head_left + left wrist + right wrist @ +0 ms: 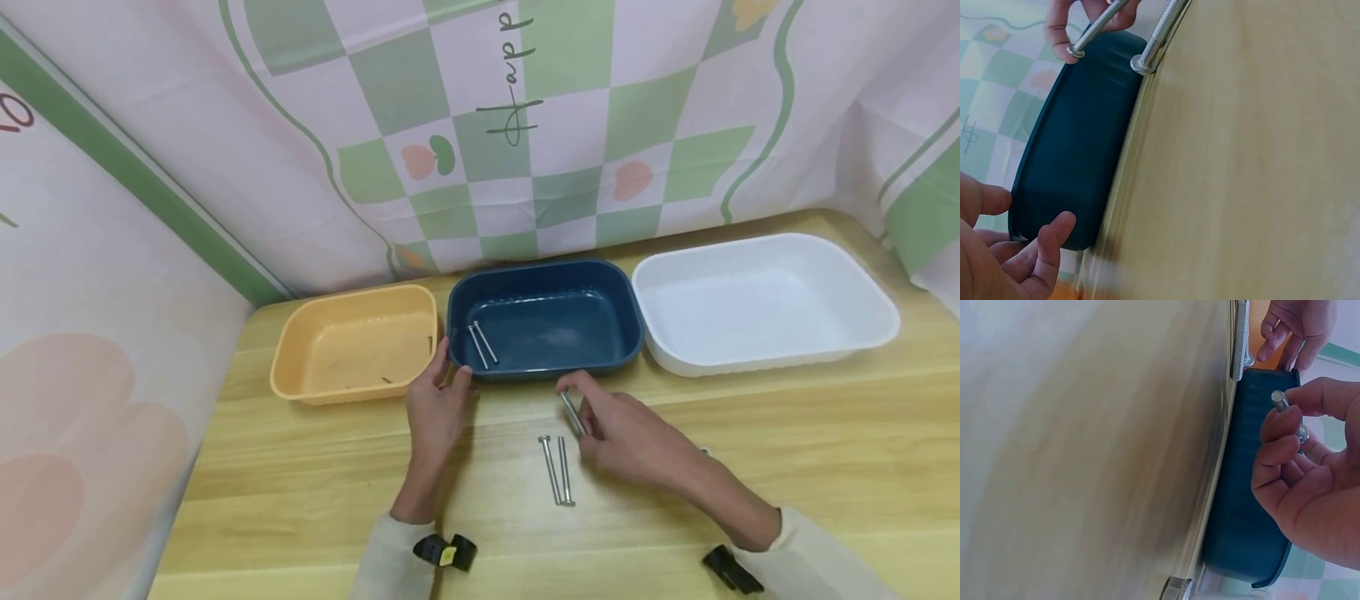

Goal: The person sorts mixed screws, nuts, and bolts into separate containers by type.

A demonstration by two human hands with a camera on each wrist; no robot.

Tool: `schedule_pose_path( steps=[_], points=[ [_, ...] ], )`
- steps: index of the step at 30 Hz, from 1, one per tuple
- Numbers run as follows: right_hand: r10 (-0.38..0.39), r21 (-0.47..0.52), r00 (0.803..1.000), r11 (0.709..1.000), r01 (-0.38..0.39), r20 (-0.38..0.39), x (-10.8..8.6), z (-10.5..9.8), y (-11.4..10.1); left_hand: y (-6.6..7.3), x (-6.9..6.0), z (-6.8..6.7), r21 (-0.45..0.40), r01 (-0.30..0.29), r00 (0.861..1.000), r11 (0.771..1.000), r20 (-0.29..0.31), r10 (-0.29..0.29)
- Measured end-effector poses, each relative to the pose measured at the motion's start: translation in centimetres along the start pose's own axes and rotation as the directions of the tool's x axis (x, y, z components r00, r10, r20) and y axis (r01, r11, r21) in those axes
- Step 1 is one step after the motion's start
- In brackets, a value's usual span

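Bolt (573,412) is up in the person's right hand (626,433), pinched between thumb and fingers, hanging just off the front edge of the blue tray (555,325), over the worktop (300,475). Left hand (437,412) is at that tray's front left corner, fingers laid against it, not clenched from where I'm standing.

Two more bolts (486,342) sit inside the blue tray by its left end, and a loose pair (551,472) lies on the worktop in front, heads at opposite ends. Trays are lined up along the worktop's back edge: yellow tray (352,354) by the back left corner, white tray (772,308) toward the back right. Yellow one's got tiny bits in it, too small to make out.
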State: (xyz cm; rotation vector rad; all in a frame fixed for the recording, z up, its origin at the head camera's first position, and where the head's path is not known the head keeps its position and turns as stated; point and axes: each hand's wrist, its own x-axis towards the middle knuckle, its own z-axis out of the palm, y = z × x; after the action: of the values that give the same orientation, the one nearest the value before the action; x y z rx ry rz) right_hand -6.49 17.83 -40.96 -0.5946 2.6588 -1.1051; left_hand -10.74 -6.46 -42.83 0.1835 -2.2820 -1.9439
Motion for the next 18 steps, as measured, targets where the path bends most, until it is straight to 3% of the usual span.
schedule_pose_path(
  steps=[8, 18],
  points=[
    [-0.066, 0.052, 0.997, 0.996, 0.068, -0.048, 0.20, -0.17, -0.12, 0.13, 0.07, 0.09, 0.009, 0.004, 1.000, 1.000, -0.003, -0.004],
    [-0.077, 0.114, 0.988, 0.989, 0.092, -0.132, 0.38, -0.03, -0.31, 0.18, -0.03, 0.14, 0.016, -0.002, 1.000, 1.000, -0.008, 0.002]
  ],
)
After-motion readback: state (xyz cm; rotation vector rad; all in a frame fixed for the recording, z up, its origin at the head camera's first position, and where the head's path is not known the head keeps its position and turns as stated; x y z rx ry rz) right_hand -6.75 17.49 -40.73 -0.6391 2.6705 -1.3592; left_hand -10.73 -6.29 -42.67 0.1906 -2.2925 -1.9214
